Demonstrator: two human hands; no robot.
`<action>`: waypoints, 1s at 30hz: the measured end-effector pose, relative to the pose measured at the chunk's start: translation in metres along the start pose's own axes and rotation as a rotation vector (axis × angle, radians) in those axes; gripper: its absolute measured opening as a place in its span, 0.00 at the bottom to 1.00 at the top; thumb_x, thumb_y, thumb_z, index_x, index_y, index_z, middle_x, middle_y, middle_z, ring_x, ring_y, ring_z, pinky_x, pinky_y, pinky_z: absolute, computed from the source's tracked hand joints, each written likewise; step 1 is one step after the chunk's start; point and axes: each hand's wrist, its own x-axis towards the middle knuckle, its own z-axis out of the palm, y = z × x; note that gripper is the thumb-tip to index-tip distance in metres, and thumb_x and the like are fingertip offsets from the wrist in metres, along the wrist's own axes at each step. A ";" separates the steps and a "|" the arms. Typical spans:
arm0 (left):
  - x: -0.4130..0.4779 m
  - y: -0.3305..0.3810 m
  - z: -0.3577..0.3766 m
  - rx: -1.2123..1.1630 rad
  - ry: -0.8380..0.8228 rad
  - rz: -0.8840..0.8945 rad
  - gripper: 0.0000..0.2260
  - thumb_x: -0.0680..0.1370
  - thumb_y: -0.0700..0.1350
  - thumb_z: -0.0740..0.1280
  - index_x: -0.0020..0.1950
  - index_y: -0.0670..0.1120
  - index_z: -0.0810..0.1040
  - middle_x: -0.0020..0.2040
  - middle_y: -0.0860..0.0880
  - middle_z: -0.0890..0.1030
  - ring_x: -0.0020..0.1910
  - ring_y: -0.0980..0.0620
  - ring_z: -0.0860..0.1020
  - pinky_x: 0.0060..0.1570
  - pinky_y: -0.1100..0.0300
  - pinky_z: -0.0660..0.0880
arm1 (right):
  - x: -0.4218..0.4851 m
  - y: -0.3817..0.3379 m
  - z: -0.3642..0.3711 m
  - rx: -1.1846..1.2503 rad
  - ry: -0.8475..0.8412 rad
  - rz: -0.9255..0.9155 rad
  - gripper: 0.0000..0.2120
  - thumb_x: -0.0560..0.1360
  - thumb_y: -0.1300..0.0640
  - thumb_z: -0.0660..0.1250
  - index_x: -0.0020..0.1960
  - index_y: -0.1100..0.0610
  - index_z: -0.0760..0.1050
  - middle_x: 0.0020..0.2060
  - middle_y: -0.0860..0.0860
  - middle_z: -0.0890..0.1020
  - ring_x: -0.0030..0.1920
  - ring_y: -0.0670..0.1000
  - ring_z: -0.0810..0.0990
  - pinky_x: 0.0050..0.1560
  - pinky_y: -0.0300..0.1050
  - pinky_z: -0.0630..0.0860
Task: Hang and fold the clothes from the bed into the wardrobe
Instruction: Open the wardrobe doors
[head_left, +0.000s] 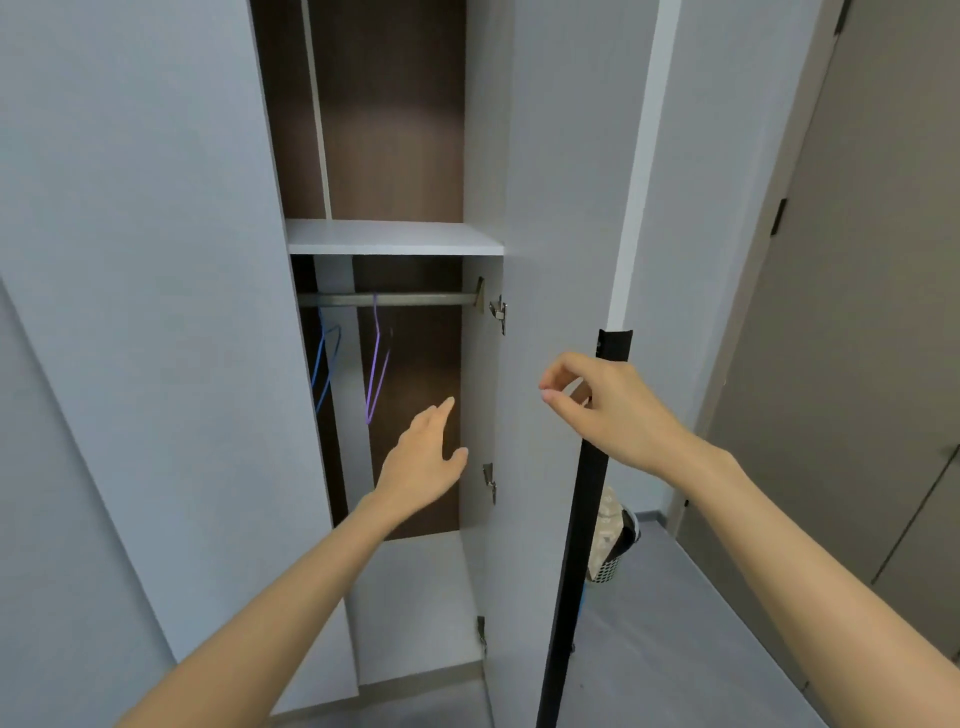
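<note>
While holding left hand (426, 457) flat, open near thin purple hanger (374, 374), holding right hand (608, 410) curled, empty, by black door edge (576, 545).

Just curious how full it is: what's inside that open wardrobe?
A blue hanger and a purple hanger hang bare on the rail, under a white shelf with nothing visible on it. No clothes show. The left door covers the compartment's left side.

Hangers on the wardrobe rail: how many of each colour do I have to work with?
Blue hanger: 1
Purple hanger: 1
Total: 2, both hanging bare on the rail.
</note>
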 end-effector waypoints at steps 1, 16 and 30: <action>0.001 -0.011 -0.009 0.005 0.001 -0.054 0.33 0.78 0.49 0.65 0.78 0.50 0.52 0.77 0.48 0.58 0.75 0.47 0.60 0.70 0.50 0.65 | 0.007 -0.004 0.008 0.000 -0.029 -0.016 0.02 0.79 0.54 0.63 0.50 0.49 0.74 0.46 0.42 0.79 0.43 0.45 0.78 0.45 0.41 0.77; 0.051 -0.158 -0.099 0.386 0.203 -0.469 0.45 0.75 0.67 0.59 0.76 0.51 0.31 0.77 0.43 0.33 0.75 0.35 0.36 0.71 0.37 0.48 | 0.176 -0.059 0.185 0.079 -0.097 -0.124 0.18 0.79 0.51 0.63 0.68 0.46 0.67 0.62 0.44 0.75 0.48 0.43 0.77 0.48 0.41 0.76; 0.201 -0.286 -0.087 0.415 0.584 -0.319 0.60 0.63 0.69 0.71 0.77 0.48 0.34 0.78 0.39 0.41 0.75 0.33 0.43 0.68 0.29 0.53 | 0.399 -0.090 0.302 0.501 -0.070 -0.129 0.22 0.79 0.54 0.64 0.72 0.51 0.64 0.53 0.40 0.76 0.43 0.35 0.77 0.39 0.26 0.73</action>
